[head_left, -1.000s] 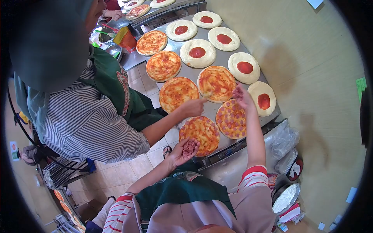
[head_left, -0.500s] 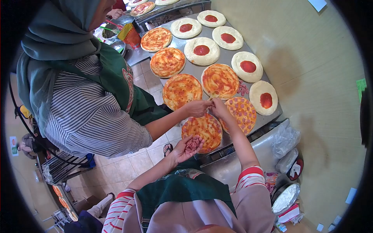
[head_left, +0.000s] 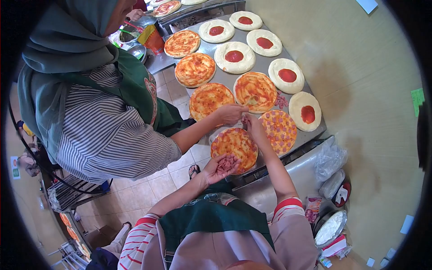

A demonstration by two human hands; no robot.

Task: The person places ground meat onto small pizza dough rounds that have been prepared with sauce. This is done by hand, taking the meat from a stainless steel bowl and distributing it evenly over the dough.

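My left hand (head_left: 210, 171) is palm up and cups a heap of chopped pink meat (head_left: 227, 165) over the near edge of a sauced pizza base (head_left: 238, 146). This base carries some meat pieces on its upper left. My right hand (head_left: 253, 123) is at the far edge of the same base, fingers pinched together; what they hold is too small to make out. Right beside it, a co-worker's hand (head_left: 231, 114) holds a spoon (head_left: 252, 101) over another sauced base (head_left: 255, 90). A pizza topped with meat pieces (head_left: 279, 131) lies right of my right hand.
Several dough rounds with a spot of red sauce (head_left: 234, 56) and other sauced bases (head_left: 211, 102) lie on the metal table (head_left: 204, 46). Loose meat (head_left: 281, 101) lies between them. The co-worker (head_left: 108, 112) stands at left. A plastic bag (head_left: 330, 159) and a bowl (head_left: 330, 228) are at right.
My left hand has moved slightly right and up with the meat. The co-worker's hand and spoon have shifted up a little, and my pinched right hand has moved slightly.
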